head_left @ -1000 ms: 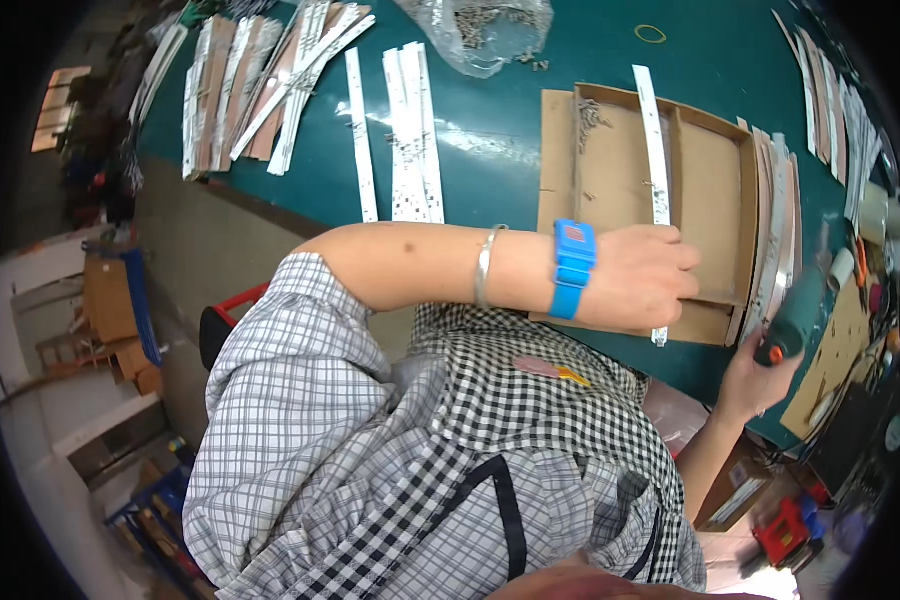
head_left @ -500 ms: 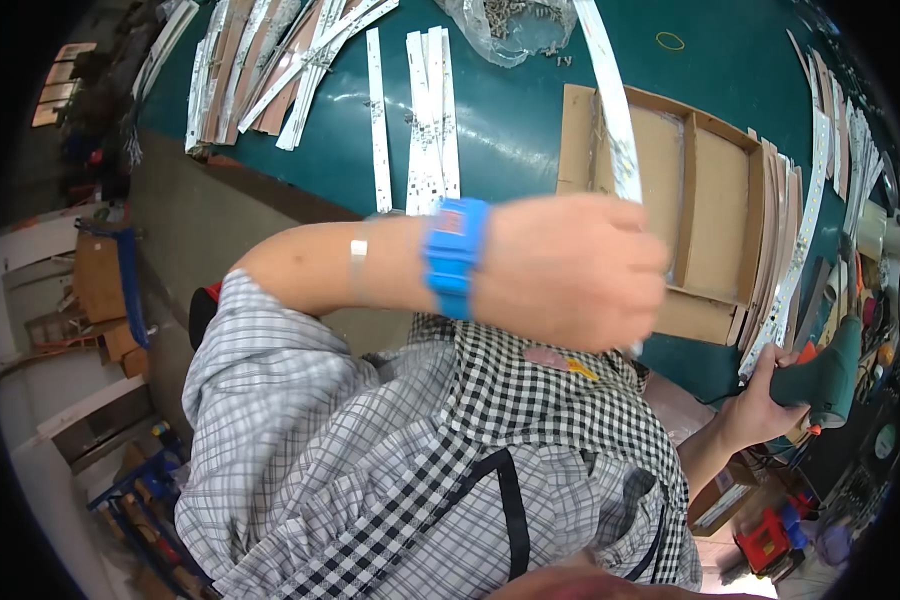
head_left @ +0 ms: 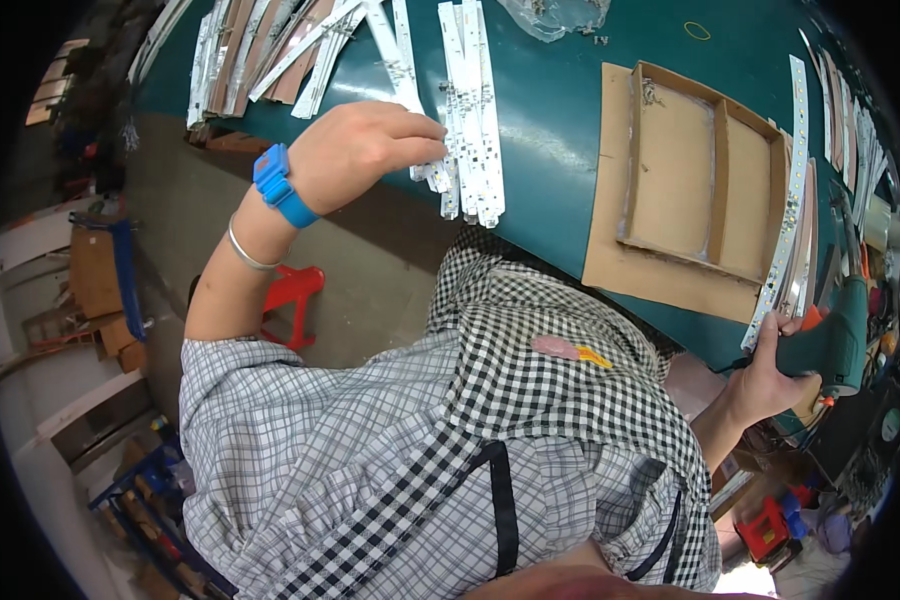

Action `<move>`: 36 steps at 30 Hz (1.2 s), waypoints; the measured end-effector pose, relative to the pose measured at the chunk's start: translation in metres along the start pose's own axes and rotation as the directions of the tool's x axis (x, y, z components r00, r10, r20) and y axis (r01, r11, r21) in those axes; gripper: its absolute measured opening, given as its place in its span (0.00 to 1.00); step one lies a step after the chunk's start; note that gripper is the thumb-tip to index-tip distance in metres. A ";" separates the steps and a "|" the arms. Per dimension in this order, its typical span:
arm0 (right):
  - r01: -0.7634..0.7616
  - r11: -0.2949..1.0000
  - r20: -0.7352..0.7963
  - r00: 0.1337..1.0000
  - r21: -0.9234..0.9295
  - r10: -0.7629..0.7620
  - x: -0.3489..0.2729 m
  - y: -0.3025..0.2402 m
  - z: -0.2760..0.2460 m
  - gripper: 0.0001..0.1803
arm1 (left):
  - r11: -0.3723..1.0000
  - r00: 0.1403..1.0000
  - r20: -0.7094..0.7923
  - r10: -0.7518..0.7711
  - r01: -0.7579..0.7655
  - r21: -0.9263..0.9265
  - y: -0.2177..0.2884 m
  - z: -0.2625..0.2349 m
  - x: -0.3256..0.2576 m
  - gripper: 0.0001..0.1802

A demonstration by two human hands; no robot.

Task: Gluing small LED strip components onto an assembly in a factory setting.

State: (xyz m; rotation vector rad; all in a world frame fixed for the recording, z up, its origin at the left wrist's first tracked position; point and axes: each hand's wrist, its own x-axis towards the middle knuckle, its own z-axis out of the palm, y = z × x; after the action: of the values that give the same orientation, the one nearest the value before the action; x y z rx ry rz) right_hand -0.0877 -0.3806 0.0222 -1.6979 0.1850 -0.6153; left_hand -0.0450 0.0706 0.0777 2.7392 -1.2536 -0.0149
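My left hand point(head_left: 375, 148) is closed on a white LED strip point(head_left: 391, 52), its fingertips at the table edge near the strip's lower part. Just right of it lies a bundle of similar white strips point(head_left: 482, 120), their ends jutting slightly past the edge. Over at the right, my right hand point(head_left: 760, 388) is wrapped round the handle of a green pistol-shaped power tool point(head_left: 838, 345). Its thumb lies by the lower end of a long, single LED strip point(head_left: 792, 165); whether it presses on that strip I cannot tell.
A shallow divided cardboard tray point(head_left: 610, 190) rests on the green table point(head_left: 545, 150). More strips and brown slats point(head_left: 270, 50) are heaped at the far left, others at the right. A clear plastic bag point(head_left: 555, 18) sits at the back. Below is a red stool point(head_left: 298, 305).
My left hand has swung left from beside the cardboard tray, carrying the LED strip to the bundle. My right hand stays with the tool. The whole view has shifted a little.
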 end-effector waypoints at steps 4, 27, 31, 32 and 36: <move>-0.033 0.999 -0.002 0.999 0.009 0.033 -0.005 0.004 -0.008 0.33 | 0.996 0.996 0.084 -0.020 0.027 -0.085 0.001 0.014 0.001 0.11; -0.216 0.976 -0.019 0.976 0.033 0.217 -0.033 0.003 -0.002 0.23 | 0.958 0.969 -0.205 -0.137 0.077 -0.278 0.054 0.070 0.036 0.16; -0.207 0.976 0.054 0.978 0.069 0.203 -0.034 0.013 0.008 0.22 | 0.960 0.947 -0.247 -0.203 0.143 -0.241 0.043 0.063 0.016 0.15; -0.219 0.974 0.072 0.974 0.066 0.214 -0.033 0.016 0.012 0.22 | 0.959 0.939 -0.258 -0.229 0.173 -0.223 0.041 0.061 0.010 0.15; -0.243 0.967 0.148 0.962 0.081 0.229 -0.022 0.035 0.041 0.18 | 0.935 0.907 -0.231 -0.353 0.330 -0.132 0.042 0.074 -0.010 0.14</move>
State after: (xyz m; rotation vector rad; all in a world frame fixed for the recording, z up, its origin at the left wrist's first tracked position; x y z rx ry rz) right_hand -0.0787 -0.3429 -0.0217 -1.5870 0.2507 -0.3224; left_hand -0.0876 0.0430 0.0092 2.7371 -0.6808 0.2297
